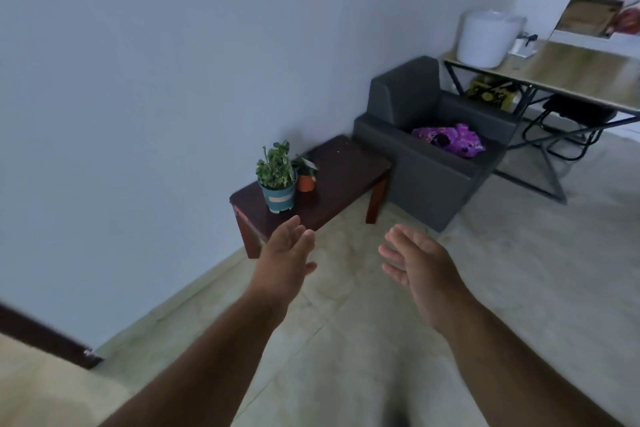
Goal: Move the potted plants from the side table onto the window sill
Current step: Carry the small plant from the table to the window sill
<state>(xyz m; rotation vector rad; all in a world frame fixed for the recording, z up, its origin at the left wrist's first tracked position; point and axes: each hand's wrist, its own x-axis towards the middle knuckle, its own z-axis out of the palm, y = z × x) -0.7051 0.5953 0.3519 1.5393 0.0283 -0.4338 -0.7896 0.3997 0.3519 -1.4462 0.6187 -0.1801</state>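
Pale blue-grey wall (138,80) fills the left half of the view, tiled floor (346,340) below it. Against the wall sits a low dark-brown wooden desk (346,170) — the side table — with a dark grey armchair (426,149) just beside it at 2 o'clock. A purple bag (448,139) lies on the armchair seat.

Two potted plants stand at the desk's near-left end, close to the wall:
- teal pot (278,196) with a leafy green plant, upright, nearest the camera
- small orange pot (306,181) with a smaller plant, just behind it at 1 o'clock; touching or a small gap, cannot tell

Rest of the desk top is bare wood.

Left hand (284,258) reaches forward, palm turned inward, fingers (294,227) straight and close together, thumb out to the side. Fingertips sit just short of the desk's front edge, at 6 o'clock from the teal pot — not touching it. Right hand (415,263) is well to the right over the floor, palm facing inward, fingers loosely spread and slightly curled. Both hands hold nothing.

At 1–2 o'clock, far corner: a light wood desk (571,76) on a black metal frame, with a white bucket-like container (485,38) on top.
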